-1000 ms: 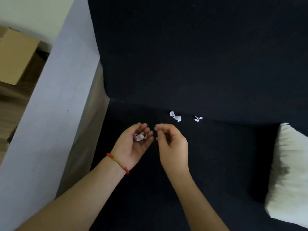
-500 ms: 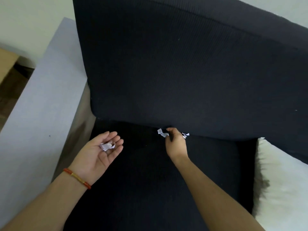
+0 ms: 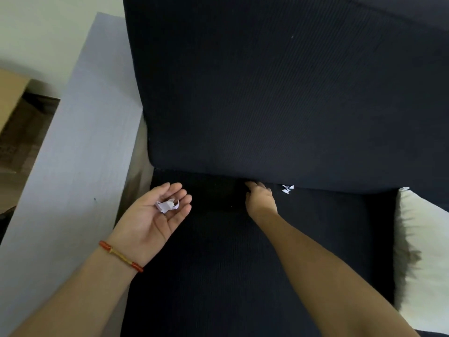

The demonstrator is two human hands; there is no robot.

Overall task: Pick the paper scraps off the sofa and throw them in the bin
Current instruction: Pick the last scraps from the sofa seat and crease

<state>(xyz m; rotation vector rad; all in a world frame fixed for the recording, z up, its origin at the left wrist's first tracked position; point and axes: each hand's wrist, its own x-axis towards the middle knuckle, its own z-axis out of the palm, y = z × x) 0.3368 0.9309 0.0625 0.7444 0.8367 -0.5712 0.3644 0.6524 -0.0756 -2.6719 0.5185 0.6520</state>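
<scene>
My left hand [image 3: 155, 220] lies palm up over the dark sofa seat [image 3: 218, 276], fingers relaxed, with crumpled white paper scraps [image 3: 167, 205] resting on them. My right hand [image 3: 261, 201] reaches to the crease under the backrest [image 3: 267, 93], blurred, its fingers curled down at the spot where a scrap lay; that scrap is hidden now. One small white scrap [image 3: 288, 189] still lies in the crease just right of that hand. No bin is in view.
A pale grey armrest [image 3: 80, 142] runs along the left of the seat. A white cushion [image 3: 425, 251] sits at the right end. Beyond the armrest are a cardboard box [image 3: 9, 93] and a brown floor.
My right hand left the left hand and reached to the crease, closing over the left scrap, which no longer shows. My left hand opened flat and moved left with its scraps.
</scene>
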